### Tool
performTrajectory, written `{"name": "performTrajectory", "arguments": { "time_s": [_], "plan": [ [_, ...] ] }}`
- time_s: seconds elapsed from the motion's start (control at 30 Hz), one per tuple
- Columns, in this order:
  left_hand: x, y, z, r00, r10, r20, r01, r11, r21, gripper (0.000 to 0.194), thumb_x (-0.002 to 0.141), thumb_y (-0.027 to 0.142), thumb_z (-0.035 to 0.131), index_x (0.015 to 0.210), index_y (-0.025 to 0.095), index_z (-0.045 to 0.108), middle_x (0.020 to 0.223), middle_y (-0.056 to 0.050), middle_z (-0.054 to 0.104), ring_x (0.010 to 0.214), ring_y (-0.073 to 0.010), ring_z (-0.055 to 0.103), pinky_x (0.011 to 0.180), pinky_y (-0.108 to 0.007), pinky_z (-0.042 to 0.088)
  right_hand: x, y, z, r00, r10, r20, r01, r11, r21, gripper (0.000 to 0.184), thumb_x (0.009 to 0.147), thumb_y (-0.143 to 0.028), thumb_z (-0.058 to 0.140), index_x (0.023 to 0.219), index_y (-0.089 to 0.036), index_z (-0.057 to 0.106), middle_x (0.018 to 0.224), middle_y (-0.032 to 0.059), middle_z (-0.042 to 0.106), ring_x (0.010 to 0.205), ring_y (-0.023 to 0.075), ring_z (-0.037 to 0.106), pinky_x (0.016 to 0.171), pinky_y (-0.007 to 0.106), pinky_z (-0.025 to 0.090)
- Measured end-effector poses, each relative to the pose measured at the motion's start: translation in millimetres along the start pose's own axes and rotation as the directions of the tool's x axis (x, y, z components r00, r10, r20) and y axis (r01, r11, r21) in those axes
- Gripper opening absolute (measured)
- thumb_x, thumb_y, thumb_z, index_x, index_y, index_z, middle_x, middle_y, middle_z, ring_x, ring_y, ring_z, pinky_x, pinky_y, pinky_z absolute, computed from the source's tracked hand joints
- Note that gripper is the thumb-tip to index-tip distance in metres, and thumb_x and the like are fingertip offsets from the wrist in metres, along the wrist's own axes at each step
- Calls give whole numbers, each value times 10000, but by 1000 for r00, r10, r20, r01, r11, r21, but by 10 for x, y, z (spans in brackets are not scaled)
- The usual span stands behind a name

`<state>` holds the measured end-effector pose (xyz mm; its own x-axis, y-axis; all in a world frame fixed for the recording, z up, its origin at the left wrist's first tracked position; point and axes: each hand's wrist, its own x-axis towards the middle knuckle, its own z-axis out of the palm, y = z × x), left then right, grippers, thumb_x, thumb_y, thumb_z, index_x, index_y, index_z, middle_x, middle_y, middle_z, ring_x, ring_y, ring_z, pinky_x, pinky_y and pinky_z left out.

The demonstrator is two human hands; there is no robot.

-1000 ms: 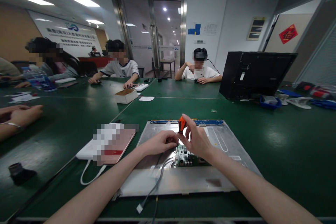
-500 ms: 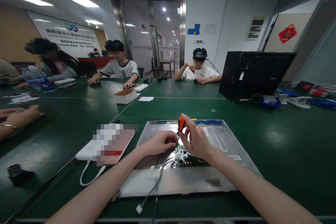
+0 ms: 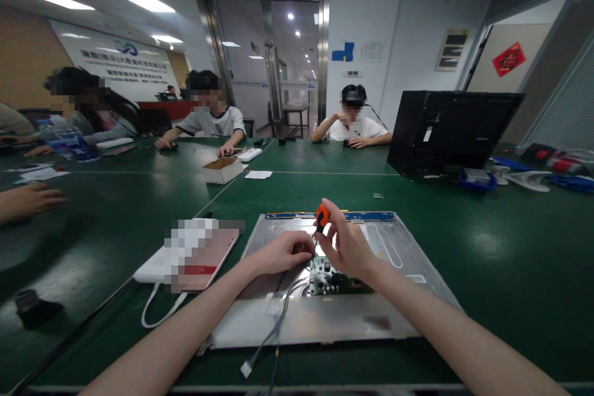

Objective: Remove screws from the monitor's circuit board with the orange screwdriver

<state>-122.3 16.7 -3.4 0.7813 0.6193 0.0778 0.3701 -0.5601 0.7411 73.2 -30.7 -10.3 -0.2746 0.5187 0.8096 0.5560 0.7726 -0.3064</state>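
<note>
A bare metal display panel (image 3: 394,253) lies back-up on the green table (image 3: 510,247) in front of me. A small green circuit board (image 3: 327,278) sits on its near middle, with grey cables (image 3: 278,315) running off toward me. My right hand (image 3: 348,247) is closed round an orange-handled screwdriver (image 3: 322,216), held upright over the board. My left hand (image 3: 283,252) rests beside it with fingers curled at the screwdriver's lower end; what it pinches is hidden.
A phone on a white power bank (image 3: 195,253) lies left of the panel. A black monitor (image 3: 445,130) stands at the right, a cardboard box (image 3: 223,169) farther back. Three people sit across the table; another person's hand (image 3: 28,201) rests at the left edge.
My hands stay over the board; the screwdriver handle tilts very slightly. The other person's hand at the left has drawn back toward the edge.
</note>
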Motion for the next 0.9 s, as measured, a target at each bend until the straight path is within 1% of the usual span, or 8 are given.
{"name": "performTrajectory", "arguments": {
  "time_s": [0.1, 0.23, 0.4, 0.57, 0.67, 0.77, 0.9],
  "plan": [
    [5, -21, 7, 1000, -2, -3, 2, 1000, -2, 53, 816, 195, 584, 836, 167, 626, 746, 7, 607, 684, -147, 534, 655, -248, 439, 0, -10, -2, 1000, 5, 13, -5, 1000, 8, 613, 965, -191, 443, 1529, -187, 204, 744, -7, 641, 488, 117, 560, 469, 224, 424],
    [10, -36, 8, 1000, -6, 2, 6, 1000, 3, 59, 817, 202, 587, 845, 167, 625, 745, 5, 611, 684, -150, 534, 639, -246, 438, 0, 4, 7, 1000, 2, 13, -1, 1000, -23, 633, 950, -189, 485, 1523, -181, 218, 654, -48, 585, 451, 120, 525, 467, 229, 425],
    [9, -37, 1, 1000, 2, -1, -2, 1000, 4, 72, 818, 198, 592, 855, 166, 645, 774, -1, 630, 698, -154, 545, 668, -259, 445, 1, 41, 22, 1000, -9, -22, 7, 998, -65, 648, 950, -219, 520, 1515, -201, 203, 635, -61, 574, 440, 123, 524, 462, 224, 416],
    [5, -36, 0, 1000, -24, -4, 24, 1000, 5, 61, 831, 225, 603, 821, 172, 632, 744, 7, 606, 690, -153, 547, 668, -253, 442, 15, 37, 18, 998, -27, -58, 23, 997, -72, 665, 966, -246, 514, 1523, -187, 155, 643, -58, 586, 408, 118, 501, 444, 218, 393],
    [7, -33, -6, 1000, -6, 9, 6, 1000, 22, 68, 837, 215, 597, 855, 168, 642, 752, 2, 611, 686, -154, 545, 662, -252, 436, 24, 21, 9, 998, -29, -55, 25, 997, -67, 643, 970, -245, 507, 1514, -188, 169, 632, -65, 574, 400, 116, 488, 440, 216, 382],
    [8, -30, -11, 1000, 9, 20, -10, 1000, 24, 93, 839, 205, 587, 885, 160, 653, 790, -13, 634, 701, -158, 553, 667, -255, 436, 26, 13, 4, 999, -13, -41, 10, 998, -64, 620, 967, -252, 510, 1502, -194, 202, 626, -66, 569, 414, 120, 505, 451, 221, 392],
    [7, -23, -7, 1000, 3, 8, -3, 1000, 12, 80, 841, 229, 598, 859, 164, 641, 777, -5, 623, 707, -156, 548, 683, -255, 442, 22, 7, 2, 999, -19, -41, 17, 999, -39, 568, 980, -262, 467, 1494, -199, 234, 641, -52, 580, 436, 124, 534, 445, 222, 381]
  ]
}}
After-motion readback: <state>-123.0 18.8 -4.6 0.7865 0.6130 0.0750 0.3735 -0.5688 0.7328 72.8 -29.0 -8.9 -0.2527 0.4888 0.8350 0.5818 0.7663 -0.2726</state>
